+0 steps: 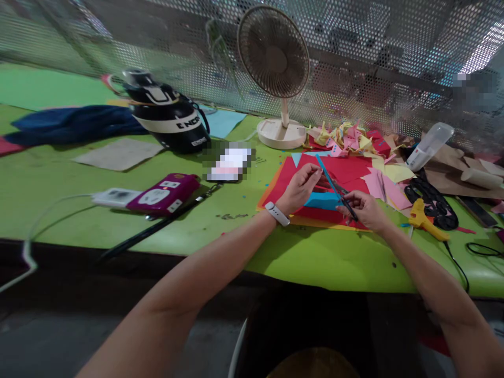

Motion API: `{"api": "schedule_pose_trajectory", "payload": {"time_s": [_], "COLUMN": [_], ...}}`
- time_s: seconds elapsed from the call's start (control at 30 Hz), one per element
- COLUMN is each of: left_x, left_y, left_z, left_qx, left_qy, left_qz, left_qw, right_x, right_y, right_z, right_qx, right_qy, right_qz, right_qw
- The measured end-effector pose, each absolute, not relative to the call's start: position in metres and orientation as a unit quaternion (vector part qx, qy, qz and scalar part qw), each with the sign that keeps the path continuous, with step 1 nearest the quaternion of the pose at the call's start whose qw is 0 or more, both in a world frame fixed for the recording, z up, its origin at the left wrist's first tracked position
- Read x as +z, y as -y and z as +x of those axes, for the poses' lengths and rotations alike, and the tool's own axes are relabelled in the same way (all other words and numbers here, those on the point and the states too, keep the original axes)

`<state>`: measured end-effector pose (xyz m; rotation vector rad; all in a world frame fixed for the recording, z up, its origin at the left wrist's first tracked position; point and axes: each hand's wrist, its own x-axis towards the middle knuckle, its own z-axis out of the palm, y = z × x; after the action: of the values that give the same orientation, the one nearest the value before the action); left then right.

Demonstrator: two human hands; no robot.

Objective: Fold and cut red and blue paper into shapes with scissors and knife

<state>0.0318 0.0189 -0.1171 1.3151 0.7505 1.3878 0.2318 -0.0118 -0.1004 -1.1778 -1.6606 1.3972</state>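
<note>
Over the red paper sheets, my left hand pinches a narrow blue paper strip near its upper end. Fingers closed, my right hand grips dark-handled scissors. Their blades point up and left beside the strip; whether they touch it I cannot tell. Beneath both hands, a wider blue paper piece lies on the red sheets, partly covered by the fingers. Orange paper edges show under the red stack.
A white fan stands behind folded paper pieces. At right lie a yellow glue gun, pink paper and a clear-topped bottle. Leftward are a phone, a purple power socket and a large black flask.
</note>
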Motion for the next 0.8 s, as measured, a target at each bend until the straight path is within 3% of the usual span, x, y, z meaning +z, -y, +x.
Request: {"api": "schedule_pose_trajectory", "payload": {"time_s": [0.8], "left_x": [-0.112], "left_y": [-0.0111], "left_z": [0.0322], "left_qx": [0.569], "left_qy": [-0.285], "left_qz": [0.577], "left_qw": [0.512], "right_x": [-0.1015], "right_y": [0.0123], "right_z": [0.2303], "right_qx": [0.543], "right_qy": [0.63], "right_qz": [-0.448], "right_qw": [0.329]}}
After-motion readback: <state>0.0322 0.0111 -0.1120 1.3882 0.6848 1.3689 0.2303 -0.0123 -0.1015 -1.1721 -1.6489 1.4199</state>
